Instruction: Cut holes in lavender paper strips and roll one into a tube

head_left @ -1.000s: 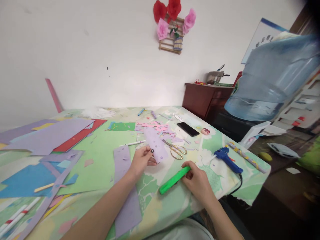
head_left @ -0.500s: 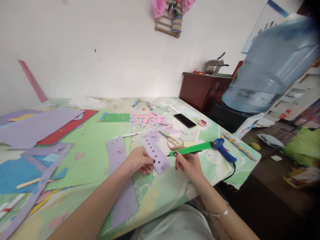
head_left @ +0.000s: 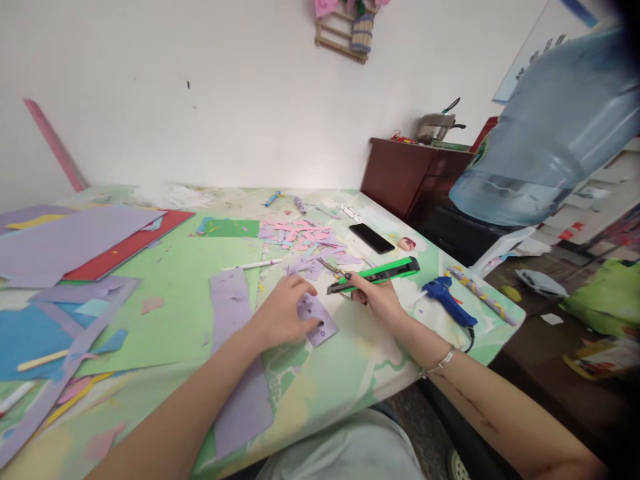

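Observation:
My left hand [head_left: 287, 310] rests over a light purple paper strip [head_left: 326, 328] marked with a row of dark dots or holes. Its thumb touches the strip and stands apart from the curved fingers, which cover the strip's far part. A green utility knife [head_left: 385, 270] is gripped in my right hand [head_left: 373, 293], its blade end pointing left towards the strip. Behind the right hand lie scissors [head_left: 333, 269], partly hidden. A longer purple paper piece [head_left: 231, 307] runs beneath my left forearm.
Pink and purple scraps [head_left: 300, 233] are heaped beyond my hands, near a black phone [head_left: 373, 238]. A blue glue gun [head_left: 450, 301] and a decorated stick [head_left: 483, 293] lie at the right edge. Coloured sheets [head_left: 85, 240] cover the left side. A water bottle [head_left: 545, 133] stands beyond the table.
The knife has turned in my right hand, its tail end coming away from the glue gun. My left hand has loosened its pinch and spread over the dotted strip.

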Available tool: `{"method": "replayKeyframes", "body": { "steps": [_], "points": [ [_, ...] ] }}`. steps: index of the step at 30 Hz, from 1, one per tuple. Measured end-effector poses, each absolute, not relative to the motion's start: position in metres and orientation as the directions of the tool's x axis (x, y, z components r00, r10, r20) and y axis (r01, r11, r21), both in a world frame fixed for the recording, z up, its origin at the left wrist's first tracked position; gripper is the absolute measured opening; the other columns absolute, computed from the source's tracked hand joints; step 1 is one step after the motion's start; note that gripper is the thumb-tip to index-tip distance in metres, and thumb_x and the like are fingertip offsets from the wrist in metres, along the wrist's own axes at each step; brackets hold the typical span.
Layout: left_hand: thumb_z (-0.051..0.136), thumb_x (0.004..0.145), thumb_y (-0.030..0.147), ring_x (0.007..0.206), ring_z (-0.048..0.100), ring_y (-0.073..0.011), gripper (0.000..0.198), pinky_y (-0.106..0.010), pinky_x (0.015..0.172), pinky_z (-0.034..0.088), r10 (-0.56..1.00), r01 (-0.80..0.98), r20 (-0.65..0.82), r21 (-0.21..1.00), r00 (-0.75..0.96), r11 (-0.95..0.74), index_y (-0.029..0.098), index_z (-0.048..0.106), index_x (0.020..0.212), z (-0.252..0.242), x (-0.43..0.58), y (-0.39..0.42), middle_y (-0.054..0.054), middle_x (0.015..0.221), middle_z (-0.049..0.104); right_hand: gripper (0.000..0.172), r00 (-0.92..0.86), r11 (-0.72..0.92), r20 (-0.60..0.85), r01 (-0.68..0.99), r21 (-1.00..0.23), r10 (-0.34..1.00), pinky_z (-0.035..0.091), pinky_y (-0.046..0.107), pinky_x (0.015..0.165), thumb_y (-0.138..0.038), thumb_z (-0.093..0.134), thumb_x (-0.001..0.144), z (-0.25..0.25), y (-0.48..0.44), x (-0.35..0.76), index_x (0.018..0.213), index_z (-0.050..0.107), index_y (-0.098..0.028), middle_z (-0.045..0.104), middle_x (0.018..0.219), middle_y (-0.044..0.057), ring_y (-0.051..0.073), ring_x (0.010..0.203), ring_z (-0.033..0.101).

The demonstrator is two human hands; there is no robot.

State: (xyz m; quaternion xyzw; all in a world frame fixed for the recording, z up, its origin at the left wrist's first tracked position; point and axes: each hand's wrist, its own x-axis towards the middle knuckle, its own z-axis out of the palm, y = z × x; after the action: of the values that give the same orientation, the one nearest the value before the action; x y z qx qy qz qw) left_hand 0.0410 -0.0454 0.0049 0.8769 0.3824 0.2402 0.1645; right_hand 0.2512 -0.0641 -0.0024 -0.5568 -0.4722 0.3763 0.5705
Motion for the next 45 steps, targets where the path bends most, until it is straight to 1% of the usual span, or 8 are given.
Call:
{"method": "replayKeyframes", "body": {
  "steps": [4, 12, 19, 23, 28, 34, 39, 45],
  "points": [
    [0.071, 0.053, 0.054, 0.12, 0.036, -0.0353, 0.078, -0.049, 0.102, 0.029, 0.6, 0.526, 0.236, 0.309, 0.764, -0.792, 0.02, 0.05, 0.12, 0.001, 0.041, -0.056, -0.014, 0.127, 0.046, 0.028, 0.33, 0.138, 0.11, -0.063, -0.988, 0.938, 0.023, 0.021, 0.037, -0.034, 0.066, 0.066, 0.007, -0.043, 0.241, 0.051, 0.052, -0.015, 0.044, 0.039, -0.004, 0.006, 0.037, 0.035],
    [0.062, 0.066, 0.049, 0.125, 0.032, -0.0361, 0.066, -0.05, 0.104, 0.025, 0.598, 0.564, 0.21, 0.202, 0.774, -0.801, 0.023, 0.047, 0.125, 0.001, 0.044, -0.064, -0.013, 0.133, 0.042, 0.023, 0.336, 0.231, 0.17, -0.147, -0.962, 0.926, 0.025, 0.021, 0.038, -0.035, 0.067, 0.065, 0.013, -0.015, 0.223, 0.066, 0.065, -0.012, 0.044, 0.04, -0.004, 0.007, 0.039, 0.035],
    [0.056, 0.07, 0.054, 0.128, 0.033, -0.0343, 0.069, -0.05, 0.106, 0.023, 0.716, 0.694, 0.206, 0.179, 0.667, -0.698, 0.018, 0.045, 0.128, -0.007, 0.036, -0.042, -0.016, 0.136, 0.043, 0.042, 0.043, 0.024, 0.009, -0.352, -0.936, 0.999, 0.041, 0.02, 0.045, -0.038, 0.055, 0.074, 0.015, -0.02, 0.232, 0.105, 0.064, -0.012, 0.065, 0.058, 0.004, 0.011, 0.047, 0.056],
    [0.049, 0.067, 0.071, 0.133, 0.027, -0.0344, 0.092, -0.051, 0.108, 0.017, 0.731, 0.699, 0.132, 0.223, 0.669, -0.68, 0.013, 0.035, 0.137, -0.009, 0.028, -0.029, -0.019, 0.144, 0.033, 0.036, -0.101, -0.066, -0.035, -0.324, -0.944, 0.994, 0.049, 0.022, 0.054, -0.037, 0.065, 0.07, 0.016, -0.025, 0.239, 0.097, 0.066, -0.013, 0.07, 0.071, 0.007, 0.014, 0.058, 0.065],
    [0.046, 0.067, 0.074, 0.135, 0.022, -0.0344, 0.098, -0.051, 0.109, 0.013, 0.71, 0.68, 0.064, 0.238, 0.702, -0.694, 0.015, 0.026, 0.142, -0.009, 0.022, -0.023, -0.019, 0.148, 0.024, 0.029, -0.215, -0.064, -0.025, -0.175, -0.983, 0.976, 0.05, 0.023, 0.06, -0.021, 0.079, 0.053, 0.005, -0.03, 0.24, 0.077, 0.066, -0.013, 0.066, 0.067, 0.002, 0.013, 0.059, 0.063],
    [0.046, 0.074, 0.067, 0.137, 0.018, -0.033, 0.085, -0.052, 0.109, 0.01, 0.702, 0.674, 0.046, 0.238, 0.711, -0.699, 0.021, 0.026, 0.142, -0.008, 0.021, -0.024, -0.016, 0.15, 0.019, 0.023, -0.322, 0.055, 0.021, 0.097, -0.994, 0.947, 0.047, 0.022, 0.053, -0.026, 0.073, 0.063, -0.005, -0.041, 0.239, 0.082, 0.067, -0.015, 0.06, 0.056, -0.002, 0.011, 0.052, 0.056],
    [0.049, 0.08, 0.05, 0.137, 0.02, -0.0302, 0.067, -0.05, 0.109, 0.013, 0.719, 0.691, 0.029, 0.249, 0.695, -0.678, 0.026, 0.031, 0.14, -0.006, 0.024, -0.023, -0.012, 0.15, 0.023, 0.015, -0.448, 0.035, 0.023, 0.018, -0.999, 0.894, 0.051, 0.027, 0.061, -0.027, 0.067, 0.071, -0.005, -0.047, 0.238, 0.079, 0.065, -0.015, 0.064, 0.059, 0.001, 0.013, 0.057, 0.061],
    [0.049, 0.08, 0.042, 0.133, 0.028, -0.0308, 0.061, -0.05, 0.107, 0.018, 0.73, 0.703, 0.069, 0.222, 0.68, -0.676, 0.025, 0.038, 0.136, -0.006, 0.028, -0.023, -0.013, 0.146, 0.032, 0.015, -0.453, 0.076, 0.017, 0.113, -0.991, 0.891, 0.051, 0.026, 0.063, -0.023, 0.07, 0.065, -0.006, -0.044, 0.238, 0.077, 0.064, -0.016, 0.065, 0.064, 0.0, 0.014, 0.061, 0.062]
  ]
}}
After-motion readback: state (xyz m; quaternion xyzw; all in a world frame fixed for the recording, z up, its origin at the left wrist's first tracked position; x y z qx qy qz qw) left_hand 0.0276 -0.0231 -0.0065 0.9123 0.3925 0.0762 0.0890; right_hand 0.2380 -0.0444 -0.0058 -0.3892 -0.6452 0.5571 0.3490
